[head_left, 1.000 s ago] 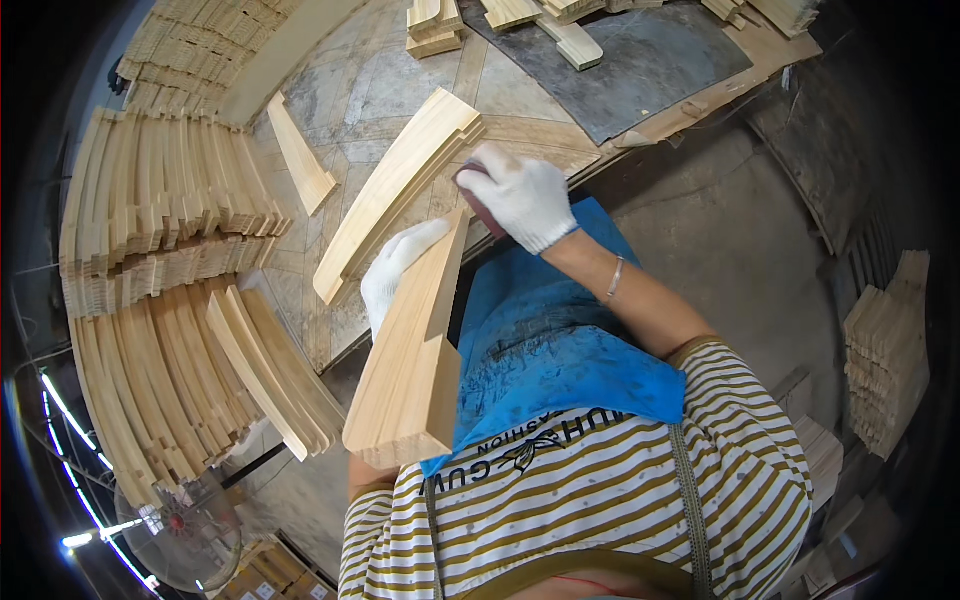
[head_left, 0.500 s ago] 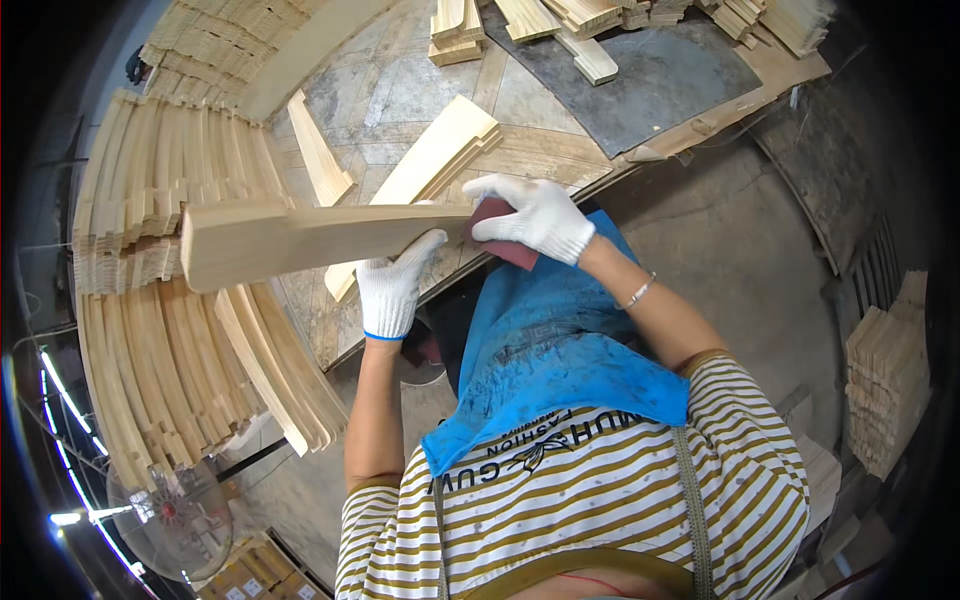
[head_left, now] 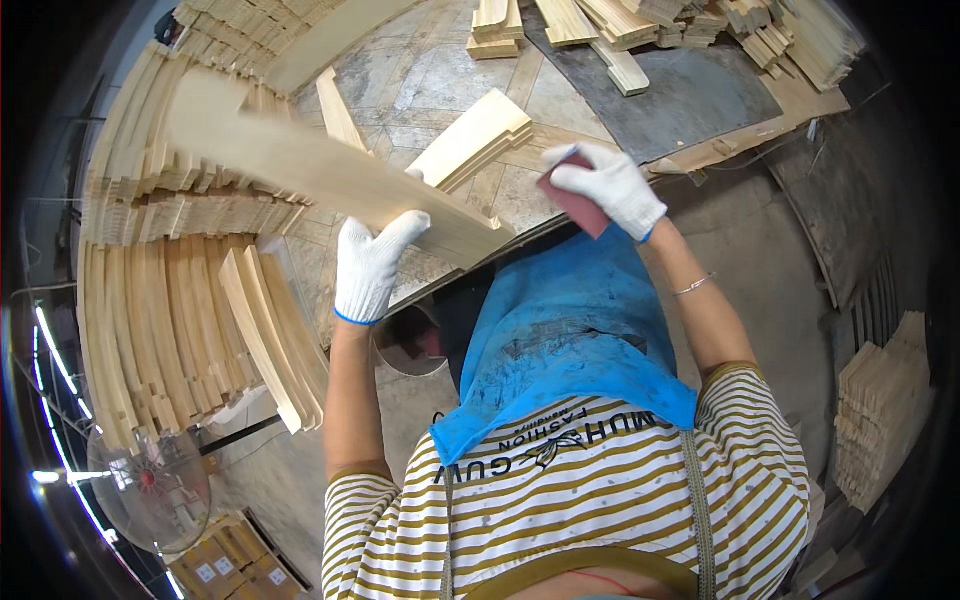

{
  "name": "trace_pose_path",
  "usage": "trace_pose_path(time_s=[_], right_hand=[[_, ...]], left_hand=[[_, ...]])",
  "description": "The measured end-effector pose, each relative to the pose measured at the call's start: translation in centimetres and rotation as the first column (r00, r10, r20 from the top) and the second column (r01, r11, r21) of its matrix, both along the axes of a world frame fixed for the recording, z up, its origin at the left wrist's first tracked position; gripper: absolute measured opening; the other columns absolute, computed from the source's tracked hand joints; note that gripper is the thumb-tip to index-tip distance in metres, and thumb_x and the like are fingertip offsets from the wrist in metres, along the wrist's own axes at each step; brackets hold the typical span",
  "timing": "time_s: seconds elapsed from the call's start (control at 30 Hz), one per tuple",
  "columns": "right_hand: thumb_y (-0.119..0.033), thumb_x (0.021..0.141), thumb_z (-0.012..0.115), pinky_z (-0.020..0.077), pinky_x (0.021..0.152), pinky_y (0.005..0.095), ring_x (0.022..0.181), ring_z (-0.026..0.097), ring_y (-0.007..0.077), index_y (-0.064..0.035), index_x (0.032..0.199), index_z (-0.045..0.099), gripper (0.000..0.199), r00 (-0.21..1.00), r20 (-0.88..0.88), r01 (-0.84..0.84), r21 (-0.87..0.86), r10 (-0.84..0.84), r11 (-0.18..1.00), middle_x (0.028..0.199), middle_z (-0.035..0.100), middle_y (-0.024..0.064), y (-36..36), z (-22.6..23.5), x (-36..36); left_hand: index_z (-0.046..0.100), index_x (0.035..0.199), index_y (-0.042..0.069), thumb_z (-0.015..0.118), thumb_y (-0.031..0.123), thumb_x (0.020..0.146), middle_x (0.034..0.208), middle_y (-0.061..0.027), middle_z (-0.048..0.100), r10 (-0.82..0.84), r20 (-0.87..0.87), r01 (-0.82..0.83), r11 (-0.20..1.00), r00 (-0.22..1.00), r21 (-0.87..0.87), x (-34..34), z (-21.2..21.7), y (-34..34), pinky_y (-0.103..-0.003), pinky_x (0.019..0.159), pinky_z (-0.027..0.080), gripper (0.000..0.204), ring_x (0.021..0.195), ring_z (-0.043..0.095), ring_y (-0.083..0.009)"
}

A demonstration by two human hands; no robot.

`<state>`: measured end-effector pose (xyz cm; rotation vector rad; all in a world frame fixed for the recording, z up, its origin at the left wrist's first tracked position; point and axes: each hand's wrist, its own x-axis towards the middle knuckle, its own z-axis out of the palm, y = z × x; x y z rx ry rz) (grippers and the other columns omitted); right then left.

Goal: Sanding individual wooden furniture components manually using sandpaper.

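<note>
R hand w/ maroon pad now off wood pc, pc at new angle

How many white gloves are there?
2. One is on the left hand, which grips the long wooden piece; the other is on the right hand, holding the dark red pad. No others show.

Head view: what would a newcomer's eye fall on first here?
Probably the long wooden piece, blurred at its far end and slanting across the upper left in the gloved left hand. Right of centre, the gloved right hand holds a dark red pad, apart from the wood. The bright blue apron stands out at centre, and stacked wooden parts fill the left side.
</note>
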<state>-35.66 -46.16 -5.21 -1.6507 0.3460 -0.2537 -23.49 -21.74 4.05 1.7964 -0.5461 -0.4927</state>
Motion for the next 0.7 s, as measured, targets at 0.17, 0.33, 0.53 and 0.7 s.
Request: trace_pose_path(time_s=[0.17,0.33,0.53,0.7], right_hand=[[-0.018,0.084,0.070,0.0489,0.077,0.0244,0.085,0.058,0.0076,-0.0031,0.099,0.063,0.023,0.930,0.343,0.083,0.146,-0.129,0.986,0.093,0.065,0.0035,4.0,3.8,1.0],[-0.024,0.078,0.072,0.0517,0.061,0.0311,0.069,0.067,0.0268,-0.0132,0.088,0.068,0.015,0.834,0.536,0.063,-0.321,0.127,0.945,0.076,0.067,0.0105,7.6,4.8,3.7],[-0.023,0.081,0.071,0.0500,0.058,0.0265,0.063,0.066,0.0157,-0.0118,0.089,0.068,0.014,0.714,0.690,0.630,-0.559,-0.118,0.539,0.075,0.068,0.0054,-1.6,5.0,7.5],[-0.018,0.082,0.071,0.0509,0.068,0.0251,0.074,0.065,0.0126,-0.0086,0.089,0.068,0.013,0.853,0.496,0.370,-0.357,-0.161,0.858,0.083,0.068,0.0063,2.3,2.2,4.6]], left_hand=[[0.043,0.135,-0.002,0.060,0.014,0.089,0.125,-0.0100,0.054,0.063,0.000,-0.061,0.969,0.998,-0.238,-0.4,-1.4,-1.0,-0.028,0.094,0.042,0.052,0.110,0.052,-0.0148],[0.045,0.135,0.002,0.055,0.033,0.094,0.117,-0.0082,0.059,-0.097,-0.408,0.010,0.978,0.908,-0.209,0.0,-4.7,-0.6,-0.027,0.085,0.048,0.052,0.098,0.057,-0.0135],[0.044,0.138,0.002,0.057,0.038,0.093,0.120,-0.0052,0.058,-0.165,-0.540,0.113,0.985,0.825,-0.128,-1.8,-4.5,1.6,-0.025,0.082,0.047,0.059,0.097,0.056,-0.0097],[0.041,0.140,0.002,0.058,0.033,0.092,0.125,-0.0075,0.057,-0.201,-0.401,0.207,0.978,0.894,-0.030,0.0,-4.8,2.2,-0.026,0.092,0.043,0.060,0.104,0.055,-0.0123]])
